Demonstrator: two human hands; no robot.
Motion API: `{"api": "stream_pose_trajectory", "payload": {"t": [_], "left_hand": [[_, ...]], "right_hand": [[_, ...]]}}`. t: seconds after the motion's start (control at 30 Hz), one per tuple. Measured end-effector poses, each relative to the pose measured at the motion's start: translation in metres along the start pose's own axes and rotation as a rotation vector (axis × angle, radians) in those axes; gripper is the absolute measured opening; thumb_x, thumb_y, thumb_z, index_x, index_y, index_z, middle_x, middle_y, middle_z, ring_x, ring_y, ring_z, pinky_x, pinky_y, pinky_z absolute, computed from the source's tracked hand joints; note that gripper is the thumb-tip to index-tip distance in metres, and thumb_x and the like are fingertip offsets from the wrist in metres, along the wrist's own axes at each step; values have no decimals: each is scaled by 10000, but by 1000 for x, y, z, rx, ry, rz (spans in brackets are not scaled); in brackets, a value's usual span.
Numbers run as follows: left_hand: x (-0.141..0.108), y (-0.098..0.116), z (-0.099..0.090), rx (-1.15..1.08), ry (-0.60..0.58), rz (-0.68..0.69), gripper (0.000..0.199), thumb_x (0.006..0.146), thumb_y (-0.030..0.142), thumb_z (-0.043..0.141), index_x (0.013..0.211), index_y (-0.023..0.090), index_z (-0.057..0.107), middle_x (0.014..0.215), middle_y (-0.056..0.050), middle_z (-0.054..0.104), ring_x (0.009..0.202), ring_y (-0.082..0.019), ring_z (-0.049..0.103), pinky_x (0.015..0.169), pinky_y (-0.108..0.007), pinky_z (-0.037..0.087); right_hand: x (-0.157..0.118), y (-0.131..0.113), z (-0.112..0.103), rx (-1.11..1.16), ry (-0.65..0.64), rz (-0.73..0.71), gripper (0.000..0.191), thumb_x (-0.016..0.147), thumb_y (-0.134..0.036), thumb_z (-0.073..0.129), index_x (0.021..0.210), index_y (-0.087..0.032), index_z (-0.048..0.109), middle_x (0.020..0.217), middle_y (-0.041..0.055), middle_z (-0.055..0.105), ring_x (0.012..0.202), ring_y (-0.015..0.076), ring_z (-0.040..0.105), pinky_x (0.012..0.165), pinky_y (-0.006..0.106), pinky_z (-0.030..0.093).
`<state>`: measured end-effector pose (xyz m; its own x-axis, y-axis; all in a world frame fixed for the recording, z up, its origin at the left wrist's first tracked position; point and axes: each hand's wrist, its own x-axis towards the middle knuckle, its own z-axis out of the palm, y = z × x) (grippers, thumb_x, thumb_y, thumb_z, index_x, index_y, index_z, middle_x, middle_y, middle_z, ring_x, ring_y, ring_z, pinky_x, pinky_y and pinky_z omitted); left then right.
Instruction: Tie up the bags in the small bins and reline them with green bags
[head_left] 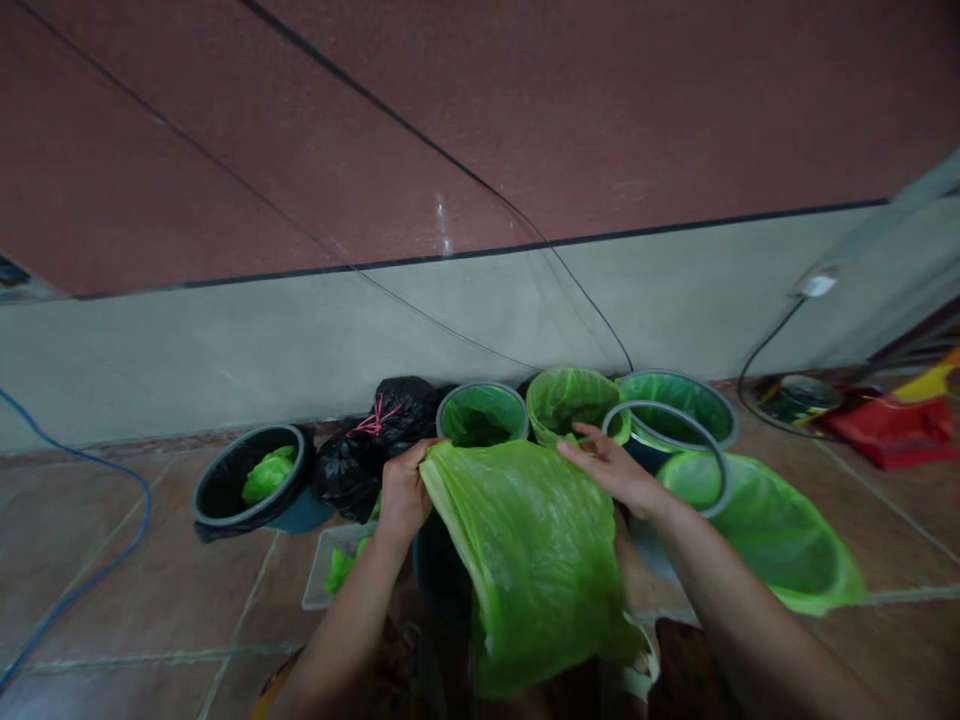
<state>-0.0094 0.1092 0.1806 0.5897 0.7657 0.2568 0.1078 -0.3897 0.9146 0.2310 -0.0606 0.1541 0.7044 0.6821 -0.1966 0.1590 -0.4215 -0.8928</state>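
Observation:
A light green plastic bag (pixel 540 550) hangs spread between my two hands, in front of my knees. My left hand (pixel 405 495) is closed around its upper left corner. At the upper right edge, my right hand (pixel 611 470) grips the bag with thumb and fingers. A grey ring (pixel 724 470) is beside my right wrist; I cannot tell whether the wrist passes through it. Below the bag, partly covered by it, stands a dark blue bin (pixel 435 570). To the right lies a wide-open green bag (pixel 787 540).
Along the wall stand a green-lined bin (pixel 517 392), a light green bin (pixel 574 375) and another lined bin (pixel 731 410). Leftward are tied black bags (pixel 349 470), a black-lined bin (pixel 292 510) and a clear tray (pixel 319 580). A red dustpan-like object (pixel 892 430) lies right.

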Motion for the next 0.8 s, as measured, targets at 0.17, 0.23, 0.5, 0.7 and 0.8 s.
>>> {"api": "stream_pose_trajectory", "payload": {"t": [0.17,0.23,0.5,0.7,0.8], "left_hand": [[6,-5,-6,-247,69,-101,235,663,281,683,858,169,747,779,-22,716,672,-162,640,626,-256,512],[7,-5,-9,-277,73,-118,247,662,286,689,872,172,751,809,-31,723,680,-164,642,629,-260,515],[4,7,-16,-200,16,-65,255,669,272,698,901,187,762,851,-43,735,739,-173,658,674,-258,526],[9,3,-21,-233,104,-77,226,643,269,695,836,173,762,805,-37,734,713,-186,658,654,-282,534],[15,-12,-32,-248,261,-112,213,650,296,681,798,158,748,748,-27,722,695,-186,653,656,-294,533]], "right_hand": [[0,7,16,239,-17,170,545,685,-535,714,1085,-182,602,655,-35,584,540,104,527,496,226,404],[5,11,21,296,-14,195,486,678,-531,719,999,-182,614,602,-49,548,483,86,476,430,202,346],[15,16,34,428,-142,213,468,635,-465,764,968,-182,599,502,-93,461,400,52,342,370,179,221],[15,7,32,431,-34,126,346,565,-452,765,660,-167,594,457,-73,457,390,48,330,384,210,223],[20,8,20,422,152,85,371,525,-479,779,625,-174,593,450,-63,480,392,60,353,387,223,249]]}}
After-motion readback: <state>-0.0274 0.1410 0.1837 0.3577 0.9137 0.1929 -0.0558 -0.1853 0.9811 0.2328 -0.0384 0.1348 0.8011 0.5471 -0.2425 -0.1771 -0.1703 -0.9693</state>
